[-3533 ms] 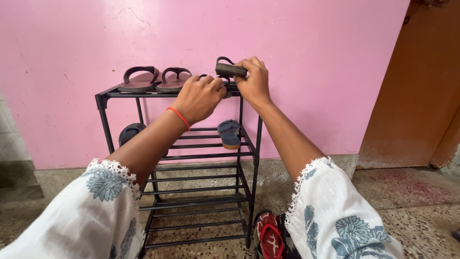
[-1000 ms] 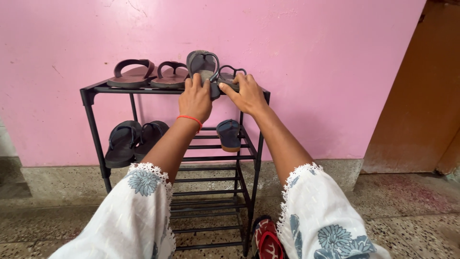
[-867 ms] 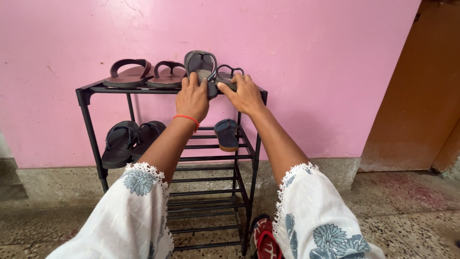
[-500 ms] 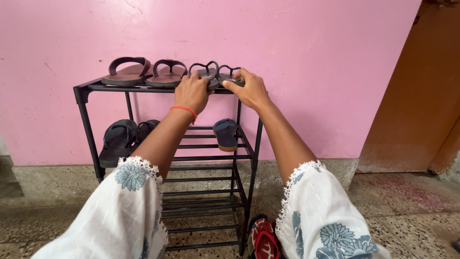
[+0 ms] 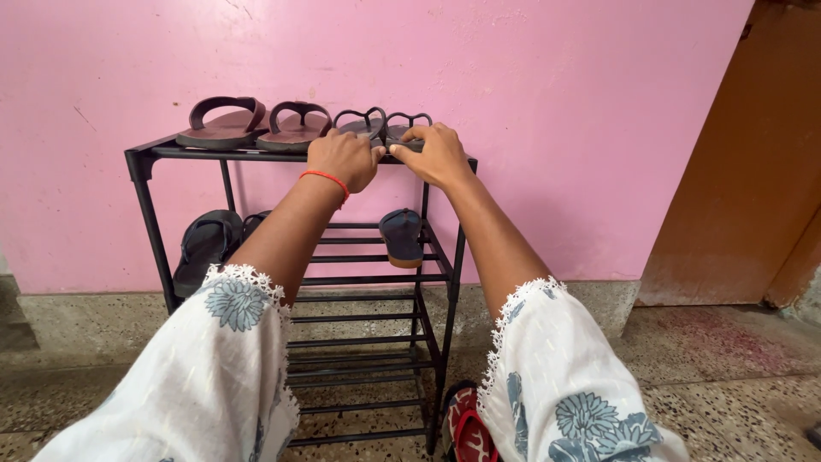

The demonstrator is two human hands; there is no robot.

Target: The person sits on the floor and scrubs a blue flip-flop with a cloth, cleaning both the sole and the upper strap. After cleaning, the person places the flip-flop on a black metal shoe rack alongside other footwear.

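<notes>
A black metal shoe rack (image 5: 144, 164) stands against a pink wall. On the right of its top shelf lies a pair of dark grey sandals (image 5: 376, 126), side by side and flat. My left hand (image 5: 342, 158) rests on the near end of the left sandal, my right hand (image 5: 436, 154) on the near end of the right one. Fingers of both hands press down on the sandals. A red band circles my left wrist.
A pair of brown sandals (image 5: 256, 128) sits on the left of the top shelf. Dark sandals (image 5: 205, 248) and a navy shoe (image 5: 402, 237) stand on the second shelf. A red shoe (image 5: 466, 423) lies on the speckled floor. An orange-brown door (image 5: 744, 171) is at right.
The dark grey sandals, held upright above the top shelf a second ago, now lie flat on it. Both hands have come down with them and stay on their near ends.
</notes>
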